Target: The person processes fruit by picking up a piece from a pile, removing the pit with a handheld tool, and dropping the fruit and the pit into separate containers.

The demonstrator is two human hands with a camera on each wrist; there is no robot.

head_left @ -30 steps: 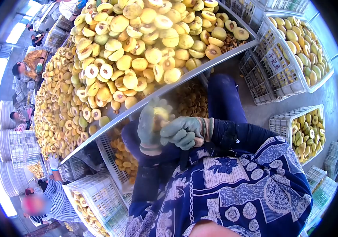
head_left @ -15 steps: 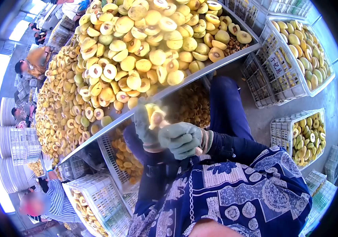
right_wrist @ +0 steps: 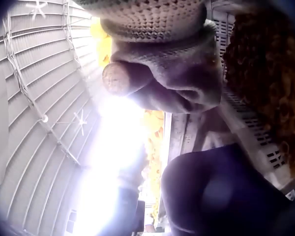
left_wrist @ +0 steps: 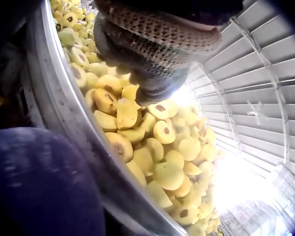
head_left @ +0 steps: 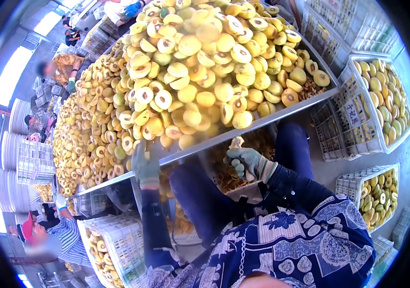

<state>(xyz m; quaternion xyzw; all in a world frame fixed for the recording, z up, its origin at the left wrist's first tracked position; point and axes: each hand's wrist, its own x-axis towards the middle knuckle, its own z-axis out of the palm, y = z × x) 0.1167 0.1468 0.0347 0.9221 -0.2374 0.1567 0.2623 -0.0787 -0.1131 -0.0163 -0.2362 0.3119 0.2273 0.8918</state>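
Halved yellow peaches (head_left: 190,91), many with the pit hollow showing, are heaped on a metal-edged table (head_left: 205,144). My gloved left hand (head_left: 146,168) reaches over the table's near edge. In the left wrist view its fingers (left_wrist: 160,93) point down at the peach halves (left_wrist: 162,132), fingertips right at the fruit. Lower, above my lap, my gloved right hand (head_left: 247,162) grips a tool by its wooden handle (right_wrist: 116,78), whose rounded end sticks out of the fist. A pale lump (head_left: 236,142) shows at the top of that fist. The tool's working end is hidden.
Below the table edge, between my knees, stands a container of brownish-yellow pieces (right_wrist: 265,88). Filled white crates stand at right, one upper (head_left: 353,115) and one lower (head_left: 349,187), and another at lower left (head_left: 118,240). Other people (head_left: 70,240) sit along the table's far left.
The hands were together, the left holding a peach half against the right hand's tool. Now they are apart: the left has gone to the heap without that half; the right keeps the tool.
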